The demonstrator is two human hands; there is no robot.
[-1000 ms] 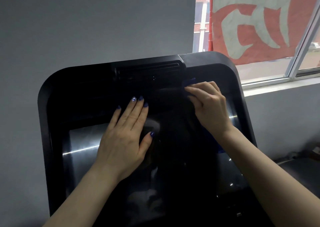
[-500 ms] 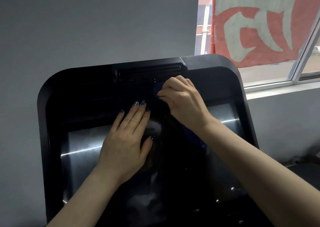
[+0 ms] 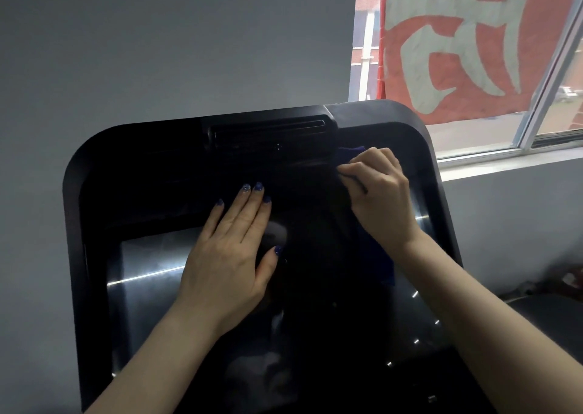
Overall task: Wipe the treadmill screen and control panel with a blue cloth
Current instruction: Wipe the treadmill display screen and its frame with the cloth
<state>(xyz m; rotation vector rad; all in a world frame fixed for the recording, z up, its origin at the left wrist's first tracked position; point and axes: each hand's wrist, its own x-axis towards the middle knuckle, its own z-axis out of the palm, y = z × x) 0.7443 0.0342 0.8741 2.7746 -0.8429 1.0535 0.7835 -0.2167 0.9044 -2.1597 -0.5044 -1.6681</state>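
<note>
Right hand (with cloth) back rightward.

The left hand lay flat, palm down, fingers straight and close together pointing to the far side, thumb spread out to the right; its nails were painted dark blue. The left forearm ran back to the near left. The right hand sat farther and to the right, fingers curled tight, knuckles up, wrist bent. Its forearm stretched away to the near right corner.
</note>
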